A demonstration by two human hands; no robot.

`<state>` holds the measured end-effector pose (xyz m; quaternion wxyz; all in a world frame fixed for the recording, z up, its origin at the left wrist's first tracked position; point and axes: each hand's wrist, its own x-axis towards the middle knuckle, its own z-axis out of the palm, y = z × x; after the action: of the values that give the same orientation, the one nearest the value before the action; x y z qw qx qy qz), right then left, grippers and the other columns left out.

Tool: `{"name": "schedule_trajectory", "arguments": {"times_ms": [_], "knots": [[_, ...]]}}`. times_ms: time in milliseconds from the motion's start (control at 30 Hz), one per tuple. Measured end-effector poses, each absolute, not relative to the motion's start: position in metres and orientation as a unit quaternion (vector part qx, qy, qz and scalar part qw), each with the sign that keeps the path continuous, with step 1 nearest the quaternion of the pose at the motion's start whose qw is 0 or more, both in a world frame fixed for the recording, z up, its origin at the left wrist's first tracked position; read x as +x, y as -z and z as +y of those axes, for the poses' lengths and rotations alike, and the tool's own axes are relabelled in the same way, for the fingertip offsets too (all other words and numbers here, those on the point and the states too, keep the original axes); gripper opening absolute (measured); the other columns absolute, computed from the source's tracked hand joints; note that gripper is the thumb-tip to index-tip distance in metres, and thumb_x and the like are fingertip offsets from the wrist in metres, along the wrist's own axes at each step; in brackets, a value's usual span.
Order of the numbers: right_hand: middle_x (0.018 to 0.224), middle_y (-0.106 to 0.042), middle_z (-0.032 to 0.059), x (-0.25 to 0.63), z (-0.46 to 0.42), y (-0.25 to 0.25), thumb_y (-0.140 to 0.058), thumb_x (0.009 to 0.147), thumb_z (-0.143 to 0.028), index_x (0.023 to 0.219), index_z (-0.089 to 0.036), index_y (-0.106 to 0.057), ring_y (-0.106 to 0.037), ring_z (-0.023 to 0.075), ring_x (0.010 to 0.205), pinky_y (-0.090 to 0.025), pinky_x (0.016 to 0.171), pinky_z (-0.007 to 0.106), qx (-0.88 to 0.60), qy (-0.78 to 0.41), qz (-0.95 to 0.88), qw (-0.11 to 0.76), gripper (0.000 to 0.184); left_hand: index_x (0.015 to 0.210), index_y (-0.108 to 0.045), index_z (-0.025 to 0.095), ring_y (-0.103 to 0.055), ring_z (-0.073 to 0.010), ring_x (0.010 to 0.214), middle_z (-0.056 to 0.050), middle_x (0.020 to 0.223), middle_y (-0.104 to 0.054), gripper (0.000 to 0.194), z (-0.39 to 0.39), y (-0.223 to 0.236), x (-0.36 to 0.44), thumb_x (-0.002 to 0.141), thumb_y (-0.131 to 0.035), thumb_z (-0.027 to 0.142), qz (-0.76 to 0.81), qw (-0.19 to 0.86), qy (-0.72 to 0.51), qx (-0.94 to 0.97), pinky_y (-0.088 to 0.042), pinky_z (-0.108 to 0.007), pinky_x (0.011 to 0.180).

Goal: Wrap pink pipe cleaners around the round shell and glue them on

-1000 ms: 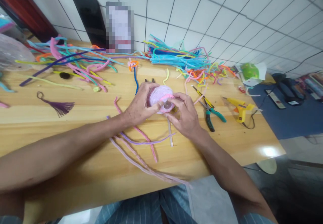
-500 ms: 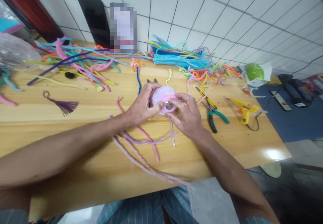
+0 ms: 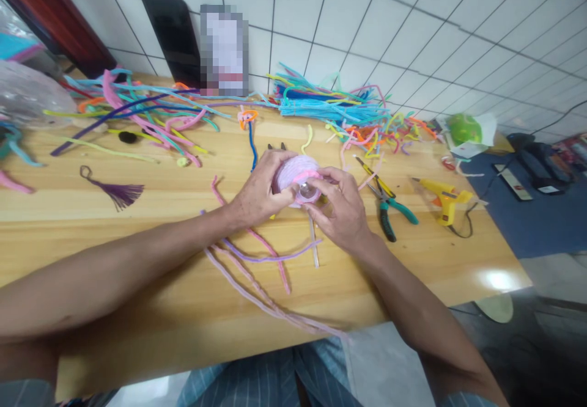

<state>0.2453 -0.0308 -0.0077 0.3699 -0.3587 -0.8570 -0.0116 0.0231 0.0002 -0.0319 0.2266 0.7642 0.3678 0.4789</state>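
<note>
Between my two hands is a round, lilac ball-like piece (image 3: 293, 170) wound from fuzzy pipe cleaner, with a pink ring and a shiny, clear round part on its near side. My left hand (image 3: 261, 190) wraps its left side, thumb against the front by the shiny part. The fingers of my right hand (image 3: 340, 205) pinch the pink rim on the right. A clear glue stick (image 3: 313, 242) lies on the table just below. Loose pink and purple pipe cleaners (image 3: 266, 258) stretch across the wood nearer to me.
Green-handled pliers (image 3: 386, 214) and a yellow glue gun (image 3: 444, 199) lie to the right. Bundled blue pipe cleaners (image 3: 330, 109) and coloured scraps line the tiled wall. A purple tassel (image 3: 120, 192) lies left. A black phone (image 3: 172, 40) leans on the wall.
</note>
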Motion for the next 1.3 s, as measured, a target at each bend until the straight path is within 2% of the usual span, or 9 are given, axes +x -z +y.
{"name": "schedule_trajectory", "arguments": {"times_ms": [333,633,867,1033,1167,1300], "knots": [[0.135,-0.064,0.0150,0.2486,-0.0275,0.0082,-0.071,0.096,-0.023,0.140,-0.028,-0.060,-0.065,0.0306,0.127,-0.059,0.102,0.052,-0.335,0.047,-0.866,0.370,0.046,0.133,-0.051,0.021,-0.061,-0.0274,0.118,-0.011,0.126,-0.061,0.050,-0.0044,0.0313,0.0241,0.087,-0.068,0.032,0.382,0.248,-0.471,0.755,-0.054,-0.045,0.104],[0.134,-0.065,0.0156,0.2462,-0.0300,0.0057,-0.075,0.095,-0.029,0.134,-0.025,-0.062,-0.065,0.0304,0.124,-0.057,0.102,0.051,-0.339,0.024,-0.858,0.384,0.041,0.132,-0.050,0.021,-0.060,-0.0274,0.120,-0.011,0.126,-0.059,0.048,-0.0050,0.0337,0.0248,0.091,-0.067,0.040,0.383,0.252,-0.475,0.751,-0.053,-0.047,0.106],[0.136,-0.065,0.0150,0.2479,-0.0303,0.0050,-0.072,0.095,-0.026,0.134,-0.027,-0.062,-0.065,0.0309,0.126,-0.056,0.102,0.052,-0.335,0.030,-0.864,0.374,0.040,0.137,-0.046,0.021,-0.061,-0.0280,0.127,-0.014,0.134,-0.059,0.059,-0.0061,0.0353,0.0236,0.093,-0.070,0.053,0.364,0.298,-0.475,0.744,-0.054,-0.046,0.110],[0.136,-0.065,0.0158,0.2511,-0.0278,0.0055,-0.071,0.096,-0.025,0.134,-0.027,-0.061,-0.065,0.0306,0.127,-0.058,0.100,0.051,-0.317,0.053,-0.874,0.365,0.039,0.144,-0.046,0.021,-0.058,-0.0306,0.132,-0.015,0.139,-0.058,0.062,-0.0045,0.0309,0.0199,0.094,-0.070,0.049,0.350,0.260,-0.454,0.777,-0.050,-0.050,0.116],[0.135,-0.066,0.0153,0.2529,-0.0259,0.0055,-0.071,0.097,-0.025,0.132,-0.027,-0.062,-0.065,0.0299,0.127,-0.057,0.102,0.052,-0.314,0.052,-0.878,0.356,0.037,0.145,-0.049,0.023,-0.054,-0.0328,0.136,-0.015,0.140,-0.058,0.058,-0.0034,0.0289,0.0202,0.094,-0.068,0.043,0.335,0.222,-0.451,0.797,-0.045,-0.055,0.120],[0.136,-0.068,0.0136,0.2544,-0.0251,0.0045,-0.070,0.097,-0.025,0.133,-0.028,-0.062,-0.065,0.0298,0.129,-0.057,0.105,0.052,-0.322,0.028,-0.880,0.349,0.037,0.145,-0.047,0.024,-0.054,-0.0321,0.138,-0.015,0.144,-0.056,0.059,-0.0036,0.0314,0.0207,0.094,-0.068,0.045,0.334,0.237,-0.454,0.791,-0.046,-0.054,0.120]]}}
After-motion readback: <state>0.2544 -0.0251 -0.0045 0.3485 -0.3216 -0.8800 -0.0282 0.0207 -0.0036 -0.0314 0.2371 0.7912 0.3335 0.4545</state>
